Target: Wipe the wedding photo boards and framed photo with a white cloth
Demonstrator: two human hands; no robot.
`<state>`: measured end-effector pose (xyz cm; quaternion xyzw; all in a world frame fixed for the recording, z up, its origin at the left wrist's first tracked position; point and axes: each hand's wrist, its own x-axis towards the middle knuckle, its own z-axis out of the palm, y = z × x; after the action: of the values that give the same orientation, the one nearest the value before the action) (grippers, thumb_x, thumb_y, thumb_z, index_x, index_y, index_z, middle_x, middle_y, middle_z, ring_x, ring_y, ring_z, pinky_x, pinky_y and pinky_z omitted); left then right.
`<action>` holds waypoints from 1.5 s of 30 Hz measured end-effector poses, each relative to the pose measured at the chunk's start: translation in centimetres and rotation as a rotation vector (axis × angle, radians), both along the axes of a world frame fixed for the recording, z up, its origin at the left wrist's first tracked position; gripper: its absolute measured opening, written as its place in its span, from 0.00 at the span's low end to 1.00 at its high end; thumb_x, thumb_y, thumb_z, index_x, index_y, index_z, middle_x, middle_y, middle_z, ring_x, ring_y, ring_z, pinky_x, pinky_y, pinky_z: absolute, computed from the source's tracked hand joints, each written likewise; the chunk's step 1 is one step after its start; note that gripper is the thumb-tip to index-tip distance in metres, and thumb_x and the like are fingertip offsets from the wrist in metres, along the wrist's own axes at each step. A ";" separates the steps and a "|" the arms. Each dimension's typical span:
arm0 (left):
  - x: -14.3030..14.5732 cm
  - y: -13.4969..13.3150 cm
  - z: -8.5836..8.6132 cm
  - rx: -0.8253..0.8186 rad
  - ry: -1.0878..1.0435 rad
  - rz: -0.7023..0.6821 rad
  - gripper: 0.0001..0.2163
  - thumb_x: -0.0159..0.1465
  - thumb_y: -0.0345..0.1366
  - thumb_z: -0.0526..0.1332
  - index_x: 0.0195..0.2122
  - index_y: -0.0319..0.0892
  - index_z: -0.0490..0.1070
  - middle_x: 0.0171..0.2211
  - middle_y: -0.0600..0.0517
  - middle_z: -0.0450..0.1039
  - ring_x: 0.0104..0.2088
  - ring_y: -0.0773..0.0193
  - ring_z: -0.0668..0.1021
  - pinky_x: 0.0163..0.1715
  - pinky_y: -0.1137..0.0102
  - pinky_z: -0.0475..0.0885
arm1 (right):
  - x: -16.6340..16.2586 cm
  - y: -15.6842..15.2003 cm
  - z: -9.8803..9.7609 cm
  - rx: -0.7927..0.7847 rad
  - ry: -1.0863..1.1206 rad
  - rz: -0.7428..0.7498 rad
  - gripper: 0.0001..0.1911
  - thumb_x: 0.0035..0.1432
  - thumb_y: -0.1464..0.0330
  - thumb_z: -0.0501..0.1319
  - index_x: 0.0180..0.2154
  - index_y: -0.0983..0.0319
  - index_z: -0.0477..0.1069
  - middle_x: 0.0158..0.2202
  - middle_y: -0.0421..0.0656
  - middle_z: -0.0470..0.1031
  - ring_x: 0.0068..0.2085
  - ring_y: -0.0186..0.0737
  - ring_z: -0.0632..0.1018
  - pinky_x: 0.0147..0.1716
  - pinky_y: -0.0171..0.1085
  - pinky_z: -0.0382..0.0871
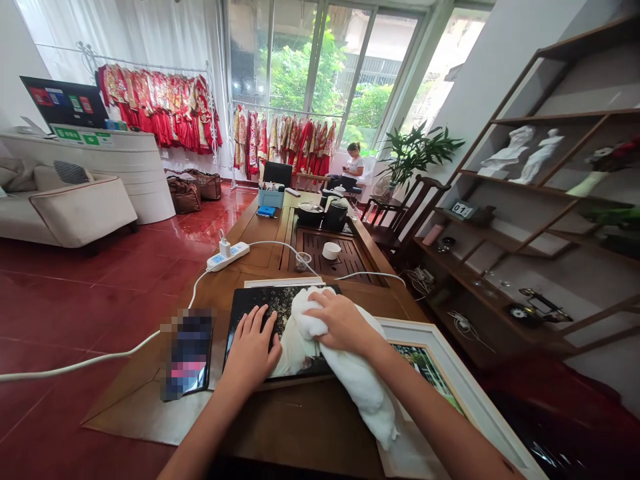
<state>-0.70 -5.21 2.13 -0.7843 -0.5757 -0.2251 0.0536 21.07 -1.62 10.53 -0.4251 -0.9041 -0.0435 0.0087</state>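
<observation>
A dark glossy panel with a printed picture lies flat on the wooden table in front of me. My left hand rests on the panel's left part, fingers stretched out and lying flat. My right hand grips a bunched white cloth and presses it onto the panel's right half. The cloth's loose end trails down toward the table's near side. Under my right forearm, a white picture frame with a colour photo lies partly hidden.
Left of the panel lies a phone, partly pixelated. Farther along are a power strip with a white cable, a tea tray with a white cup, and a kettle. A seated person is by the window. Shelves stand right.
</observation>
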 end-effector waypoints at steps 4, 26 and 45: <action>0.1 0.0 0.0 0.008 -0.002 0.005 0.20 0.63 0.35 0.51 0.57 0.42 0.66 0.60 0.45 0.64 0.61 0.51 0.65 0.61 0.54 0.59 | -0.6 -1.4 -0.3 -0.026 -0.010 0.073 0.17 0.52 0.65 0.59 0.45 0.54 0.73 0.56 0.45 0.64 0.50 0.49 0.66 0.46 0.44 0.61; 0.1 0.1 0.1 0.012 0.004 0.001 0.20 0.63 0.35 0.52 0.56 0.42 0.67 0.60 0.44 0.64 0.61 0.51 0.65 0.60 0.53 0.61 | 0.5 1.1 -0.4 0.024 -0.065 -0.003 0.20 0.49 0.68 0.60 0.47 0.54 0.72 0.55 0.47 0.63 0.51 0.51 0.64 0.45 0.45 0.61; 0.1 -0.1 0.5 -0.028 0.004 0.007 0.20 0.64 0.36 0.51 0.57 0.42 0.67 0.61 0.45 0.63 0.62 0.51 0.63 0.61 0.53 0.58 | 0.9 1.7 -0.7 0.026 0.027 -0.025 0.22 0.48 0.68 0.59 0.47 0.53 0.73 0.54 0.46 0.64 0.50 0.49 0.65 0.48 0.45 0.61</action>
<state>-0.55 -5.30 2.63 -0.7834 -0.5814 -0.2152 0.0444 21.92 0.13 9.84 -0.4368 -0.8978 -0.0498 0.0258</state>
